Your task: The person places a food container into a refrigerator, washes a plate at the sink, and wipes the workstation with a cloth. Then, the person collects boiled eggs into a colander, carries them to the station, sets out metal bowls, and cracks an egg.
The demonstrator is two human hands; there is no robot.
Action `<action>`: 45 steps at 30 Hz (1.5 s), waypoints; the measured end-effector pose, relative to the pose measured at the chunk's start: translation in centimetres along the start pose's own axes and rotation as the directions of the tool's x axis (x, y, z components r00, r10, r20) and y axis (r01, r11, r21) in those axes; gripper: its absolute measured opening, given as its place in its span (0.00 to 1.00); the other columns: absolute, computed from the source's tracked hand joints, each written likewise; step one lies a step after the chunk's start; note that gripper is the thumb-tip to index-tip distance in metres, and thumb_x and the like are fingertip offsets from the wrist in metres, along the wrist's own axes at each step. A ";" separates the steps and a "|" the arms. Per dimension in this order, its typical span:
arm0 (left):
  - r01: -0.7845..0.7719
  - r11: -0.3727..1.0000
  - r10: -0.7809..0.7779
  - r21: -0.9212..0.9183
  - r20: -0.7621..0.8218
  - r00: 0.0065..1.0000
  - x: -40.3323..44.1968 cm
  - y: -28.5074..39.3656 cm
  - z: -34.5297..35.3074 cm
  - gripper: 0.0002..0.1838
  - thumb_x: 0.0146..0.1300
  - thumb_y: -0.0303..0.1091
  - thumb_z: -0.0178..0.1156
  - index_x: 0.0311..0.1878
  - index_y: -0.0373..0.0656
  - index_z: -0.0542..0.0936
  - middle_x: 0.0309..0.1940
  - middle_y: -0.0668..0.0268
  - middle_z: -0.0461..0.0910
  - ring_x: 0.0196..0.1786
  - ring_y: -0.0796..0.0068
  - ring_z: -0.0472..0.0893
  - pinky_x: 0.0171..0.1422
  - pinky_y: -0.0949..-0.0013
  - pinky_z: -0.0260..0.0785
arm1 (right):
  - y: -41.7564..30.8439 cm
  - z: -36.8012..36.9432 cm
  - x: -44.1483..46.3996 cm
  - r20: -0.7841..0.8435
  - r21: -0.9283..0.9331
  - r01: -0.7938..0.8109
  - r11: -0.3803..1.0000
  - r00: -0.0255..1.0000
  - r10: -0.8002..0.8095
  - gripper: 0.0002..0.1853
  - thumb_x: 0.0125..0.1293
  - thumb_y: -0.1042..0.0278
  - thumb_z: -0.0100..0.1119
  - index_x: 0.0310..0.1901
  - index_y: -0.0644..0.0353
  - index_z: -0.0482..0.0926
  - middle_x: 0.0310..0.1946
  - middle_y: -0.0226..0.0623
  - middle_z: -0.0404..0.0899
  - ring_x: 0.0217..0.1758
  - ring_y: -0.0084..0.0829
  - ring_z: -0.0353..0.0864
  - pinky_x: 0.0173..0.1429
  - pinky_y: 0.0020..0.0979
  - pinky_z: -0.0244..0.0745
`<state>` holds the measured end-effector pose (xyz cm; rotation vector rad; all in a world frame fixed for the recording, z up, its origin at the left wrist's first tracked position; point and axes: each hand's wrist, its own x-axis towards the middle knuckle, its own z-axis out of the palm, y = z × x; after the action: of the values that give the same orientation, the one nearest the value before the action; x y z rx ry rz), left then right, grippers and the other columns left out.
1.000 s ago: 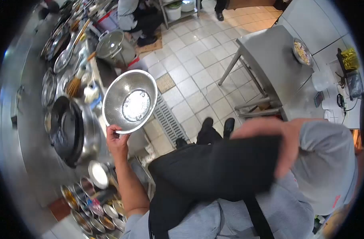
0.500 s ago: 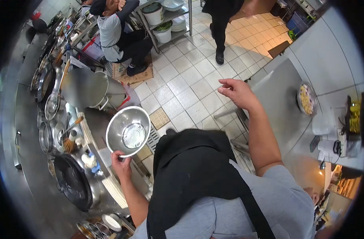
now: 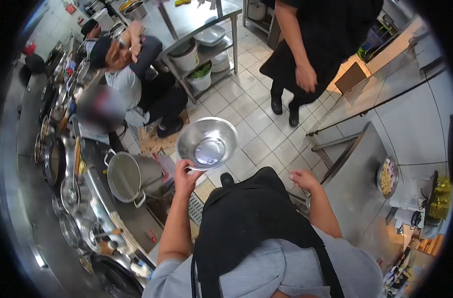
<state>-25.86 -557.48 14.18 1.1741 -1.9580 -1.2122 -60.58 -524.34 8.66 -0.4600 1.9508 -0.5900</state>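
Observation:
My left hand (image 3: 186, 180) grips the near rim of a shiny metal colander (image 3: 229, 131), thumb and fingers closed over the edge. The colander is tilted, its inside facing up towards me, and nothing shows in it. It hangs in the air over the tiled floor, in front of my black apron (image 3: 251, 218). My right hand (image 3: 304, 180) is off to the other side, holding nothing, with its fingers loosely bent and apart. The steel table (image 3: 355, 184) is the nearest thing to it, and they do not visibly touch.
A stove counter with pans and ladles runs along the left, beside a tall stock pot (image 3: 125, 176). A person crouches (image 3: 125, 79) beyond it; another person in black (image 3: 316, 54) stands ahead. A bowl of chopped food (image 3: 387, 177) sits on the right table.
The colander has moved right and away from the stove, still in my left hand. My right hand has dropped lower and closer to my body. The person in black has come nearer.

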 end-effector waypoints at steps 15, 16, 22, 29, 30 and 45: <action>-0.074 0.996 0.083 -0.055 0.178 0.981 28.3 12.1 16.2 0.20 0.41 0.29 0.77 0.34 0.42 0.74 0.44 0.62 0.72 0.45 0.68 0.78 0.48 0.68 0.73 | -24.1 -13.1 26.3 0.153 -0.653 0.295 0.697 0.953 -0.260 0.22 0.62 0.49 0.59 0.47 0.60 0.84 0.47 0.50 0.82 0.52 0.49 0.80 0.58 0.43 0.74; -0.127 0.982 0.146 -0.140 0.141 0.979 29.7 13.4 16.6 0.20 0.44 0.28 0.77 0.34 0.41 0.73 0.40 0.70 0.69 0.43 0.79 0.75 0.48 0.73 0.71 | -26.4 -14.1 28.6 0.107 -0.641 0.277 0.716 0.956 -0.274 0.22 0.61 0.49 0.59 0.43 0.61 0.85 0.45 0.49 0.82 0.52 0.49 0.80 0.57 0.43 0.74; -0.115 0.938 0.180 -0.327 0.176 0.968 40.3 12.9 20.1 0.20 0.43 0.23 0.75 0.35 0.42 0.73 0.44 0.67 0.69 0.46 0.74 0.75 0.48 0.71 0.71 | -35.6 -23.5 37.2 -0.225 -0.159 0.316 0.935 0.911 -0.346 0.16 0.60 0.61 0.63 0.47 0.59 0.84 0.45 0.51 0.83 0.49 0.48 0.82 0.55 0.41 0.76; -0.185 0.850 0.347 -0.494 0.261 0.901 53.9 17.3 24.1 0.20 0.43 0.26 0.76 0.36 0.45 0.74 0.41 0.69 0.71 0.44 0.77 0.73 0.47 0.75 0.66 | -16.5 -30.9 41.1 -0.423 -0.196 0.206 0.959 0.865 -0.272 0.11 0.63 0.62 0.63 0.32 0.62 0.80 0.20 0.31 0.75 0.19 0.24 0.73 0.22 0.29 0.66; -0.193 0.868 0.351 -0.458 0.290 0.890 55.7 17.5 24.8 0.20 0.43 0.26 0.76 0.36 0.45 0.74 0.41 0.70 0.70 0.44 0.78 0.73 0.47 0.75 0.66 | -21.3 -30.9 35.6 -0.385 0.206 -0.141 0.968 0.898 0.213 0.09 0.63 0.65 0.63 0.32 0.62 0.80 0.19 0.32 0.75 0.19 0.24 0.72 0.21 0.30 0.66; -0.106 0.980 0.115 -0.167 0.040 0.993 77.9 21.4 38.2 0.19 0.43 0.34 0.78 0.34 0.44 0.77 0.38 0.67 0.73 0.42 0.70 0.77 0.45 0.68 0.74 | -15.1 -46.6 50.5 0.135 -0.401 -0.261 0.878 0.932 0.338 0.18 0.65 0.50 0.59 0.37 0.60 0.82 0.32 0.46 0.82 0.27 0.41 0.82 0.35 0.45 0.77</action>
<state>-100.90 -605.87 16.97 0.9481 -1.8913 -1.3276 -123.13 -554.99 -1.17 -0.4209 1.8896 0.0387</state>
